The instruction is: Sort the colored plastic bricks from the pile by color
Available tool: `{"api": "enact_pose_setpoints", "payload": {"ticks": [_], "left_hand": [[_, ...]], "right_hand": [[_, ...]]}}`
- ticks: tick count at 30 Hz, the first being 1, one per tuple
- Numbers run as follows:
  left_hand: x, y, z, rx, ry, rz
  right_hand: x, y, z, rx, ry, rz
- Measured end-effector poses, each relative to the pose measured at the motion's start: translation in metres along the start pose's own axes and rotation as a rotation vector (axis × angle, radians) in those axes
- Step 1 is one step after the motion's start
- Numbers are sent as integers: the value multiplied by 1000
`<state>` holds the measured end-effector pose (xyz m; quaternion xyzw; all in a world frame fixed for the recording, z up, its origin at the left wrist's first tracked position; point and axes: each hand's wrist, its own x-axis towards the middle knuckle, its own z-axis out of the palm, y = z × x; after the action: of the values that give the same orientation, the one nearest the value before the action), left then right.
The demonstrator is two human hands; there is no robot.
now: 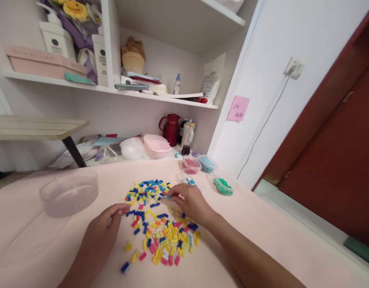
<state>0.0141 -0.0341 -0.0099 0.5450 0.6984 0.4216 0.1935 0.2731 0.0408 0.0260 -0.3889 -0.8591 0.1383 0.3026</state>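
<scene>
Small toy bricks in yellow, dark blue, light blue, pink, orange and white lie in two loose piles, a far pile (151,190) and a near pile (169,236). At the right edge of the far pile, my right hand (190,200) pinches a small light blue brick (169,197) between thumb and fingertips. My left hand (111,218) rests at the left side of the piles, its fingers closed together beside some dark blue bricks (138,213). Whether anything is between the left fingers is hidden.
Behind my right hand stand clear tubs of blue bricks (190,182), pink bricks (191,163), light blue bricks (207,163) and green bricks (223,186). A clear round container (69,194) sits at the left. Farther back are a pink bowl (157,146) and a red jug (171,130).
</scene>
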Motion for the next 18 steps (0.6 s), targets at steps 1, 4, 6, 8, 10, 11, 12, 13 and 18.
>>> {"api": "enact_pose_setpoints", "payload": {"ticks": [1,4,6,8,10,11,12,13,18], "left_hand": [[0,0,0,-3,1,-1],[2,0,-1,-9,16,-1],[3,-1,-1,-7,24,4],[3,-2,-1,-8,26,7],[3,-2,-2,-3,20,8],[3,-2,-2,3,19,8],[3,-2,-3,10,20,8],[3,-1,-3,18,19,9],[5,2,-3,46,13,-31]], "right_hand": [[1,4,-8,24,63,14],[3,23,-31,35,256,79],[3,37,-40,-15,349,149],[3,48,-44,-91,388,214],[2,55,-44,-146,402,235],[1,56,-43,-155,408,231],[1,56,-42,-149,415,221],[1,54,-42,-131,425,207],[4,33,-40,136,452,140]]}}
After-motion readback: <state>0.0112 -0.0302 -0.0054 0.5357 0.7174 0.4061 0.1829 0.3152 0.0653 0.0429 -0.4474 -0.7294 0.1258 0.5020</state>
